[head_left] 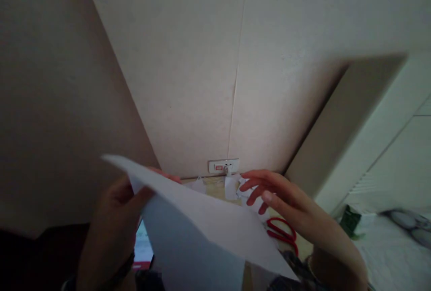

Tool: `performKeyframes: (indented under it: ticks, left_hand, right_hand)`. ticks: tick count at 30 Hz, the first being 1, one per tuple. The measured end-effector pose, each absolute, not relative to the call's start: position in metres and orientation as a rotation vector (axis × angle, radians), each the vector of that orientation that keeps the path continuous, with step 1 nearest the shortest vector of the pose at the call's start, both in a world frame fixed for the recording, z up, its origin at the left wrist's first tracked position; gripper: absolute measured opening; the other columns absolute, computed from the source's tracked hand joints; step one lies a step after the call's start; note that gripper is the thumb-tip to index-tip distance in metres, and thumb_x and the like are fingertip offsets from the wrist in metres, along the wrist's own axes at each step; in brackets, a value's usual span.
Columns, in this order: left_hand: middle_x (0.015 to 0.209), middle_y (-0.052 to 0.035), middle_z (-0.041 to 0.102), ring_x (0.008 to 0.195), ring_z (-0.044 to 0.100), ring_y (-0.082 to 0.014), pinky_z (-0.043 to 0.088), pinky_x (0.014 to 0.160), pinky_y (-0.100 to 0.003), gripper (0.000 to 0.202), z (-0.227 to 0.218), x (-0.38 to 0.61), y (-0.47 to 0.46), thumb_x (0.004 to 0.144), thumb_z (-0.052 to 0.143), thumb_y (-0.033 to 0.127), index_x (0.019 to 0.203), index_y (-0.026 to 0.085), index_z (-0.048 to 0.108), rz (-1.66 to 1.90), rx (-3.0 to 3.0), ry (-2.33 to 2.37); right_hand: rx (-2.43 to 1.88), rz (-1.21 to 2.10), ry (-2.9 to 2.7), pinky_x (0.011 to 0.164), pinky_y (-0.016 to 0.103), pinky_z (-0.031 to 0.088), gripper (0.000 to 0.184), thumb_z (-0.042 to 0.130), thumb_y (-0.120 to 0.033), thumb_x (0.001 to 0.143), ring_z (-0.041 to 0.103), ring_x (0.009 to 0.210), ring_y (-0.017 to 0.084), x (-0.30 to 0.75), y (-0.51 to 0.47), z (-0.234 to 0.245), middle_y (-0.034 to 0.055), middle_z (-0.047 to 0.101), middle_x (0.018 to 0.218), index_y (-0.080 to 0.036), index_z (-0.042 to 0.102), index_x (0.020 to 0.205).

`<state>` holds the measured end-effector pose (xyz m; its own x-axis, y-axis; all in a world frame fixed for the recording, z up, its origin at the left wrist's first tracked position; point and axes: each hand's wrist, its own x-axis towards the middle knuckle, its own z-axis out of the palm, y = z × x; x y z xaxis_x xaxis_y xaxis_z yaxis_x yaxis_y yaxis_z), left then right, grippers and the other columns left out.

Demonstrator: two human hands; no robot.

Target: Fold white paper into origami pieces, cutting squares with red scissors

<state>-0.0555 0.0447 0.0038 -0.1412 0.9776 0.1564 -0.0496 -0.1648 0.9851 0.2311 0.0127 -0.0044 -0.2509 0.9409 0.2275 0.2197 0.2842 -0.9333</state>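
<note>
A large white sheet of paper point(202, 223) is held up in front of me, slanting from upper left down to lower right. My left hand point(114, 219) grips its left edge, thumb in front and fingers behind. My right hand point(286, 205) is at the sheet's right side with fingers spread and slightly curled, its thumb against the paper's edge. Red-handled scissors point(283, 232) lie on the table just under my right hand.
A beige wall fills the upper view, with a white socket plate point(224, 165) and a plug low in the middle. A wooden tabletop point(215, 187) carries white paper scraps point(240, 187). A white bed surface point(387, 246) and a green object point(350, 221) lie to the right.
</note>
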Motion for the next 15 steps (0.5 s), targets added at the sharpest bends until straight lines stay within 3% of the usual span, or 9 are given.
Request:
performKeyframes:
  ticks: [3,6,11,15]
  left_hand:
    - [0.061,0.0047,0.072,0.048,0.060,-0.0123,0.046,0.042,-0.018,0.022,0.007,-0.041,0.037,0.057,0.084,0.034,0.068,0.021,0.070,1.481,0.980,1.270]
    - [0.056,0.0077,0.069,0.049,0.059,-0.0100,0.045,0.041,-0.014,0.019,0.011,-0.031,0.038,0.055,0.086,0.026,0.064,0.020,0.070,1.547,0.885,1.210]
    - [0.058,0.0071,0.070,0.050,0.061,-0.0086,0.050,0.046,-0.013,0.015,0.014,-0.022,0.043,0.057,0.083,0.020,0.065,0.019,0.070,1.627,0.794,1.143]
    - [0.050,0.0062,0.066,0.037,0.055,-0.0089,0.045,0.033,-0.015,0.023,0.012,-0.016,0.043,0.046,0.084,0.024,0.063,0.018,0.069,1.741,0.744,1.141]
  right_hand:
    - [-1.063,1.011,-1.801,0.089,0.036,0.049,0.044,0.051,-0.056,0.086,0.060,0.108,0.023,0.242,0.006,-0.004,0.0056,0.064,0.123,-0.035,0.059,0.123]
    - [-1.040,1.018,-1.836,0.098,0.041,0.043,0.062,0.048,-0.071,0.077,0.051,0.123,0.030,0.248,-0.001,-0.001,0.0073,0.060,0.131,-0.033,0.062,0.123]
    - [-1.014,1.024,-1.716,0.095,0.039,0.046,0.071,0.039,-0.078,0.073,0.056,0.118,0.031,0.250,-0.010,0.002,0.0068,0.061,0.130,-0.034,0.062,0.124]
    - [-1.049,0.943,-1.735,0.087,0.037,0.051,0.061,0.053,-0.070,0.074,0.063,0.106,0.029,0.247,-0.007,0.004,0.0069,0.070,0.114,-0.031,0.065,0.119]
